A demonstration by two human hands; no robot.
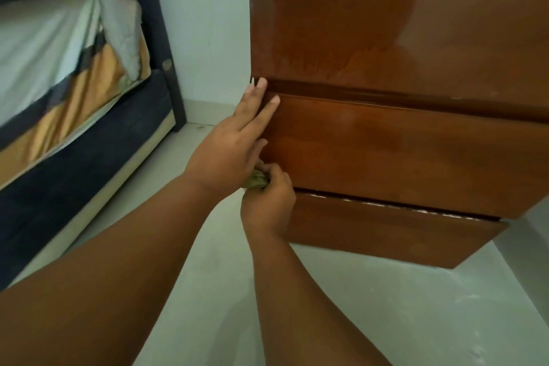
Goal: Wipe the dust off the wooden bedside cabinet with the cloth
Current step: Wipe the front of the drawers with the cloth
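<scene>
The wooden bedside cabinet fills the right of the view, with a glossy brown top and two drawer fronts below. My left hand lies flat with fingers stretched, its fingertips on the left edge of the upper drawer front. Just under it, my right hand is closed on a bunched olive-green cloth, pressed against the cabinet's lower left corner near the gap between the drawers. Most of the cloth is hidden inside the fist and under my left hand.
A bed with a dark frame, a grey sheet and an orange-striped cover stands at the left. A narrow strip of pale floor and white wall separates it from the cabinet. The lower drawer sticks out slightly.
</scene>
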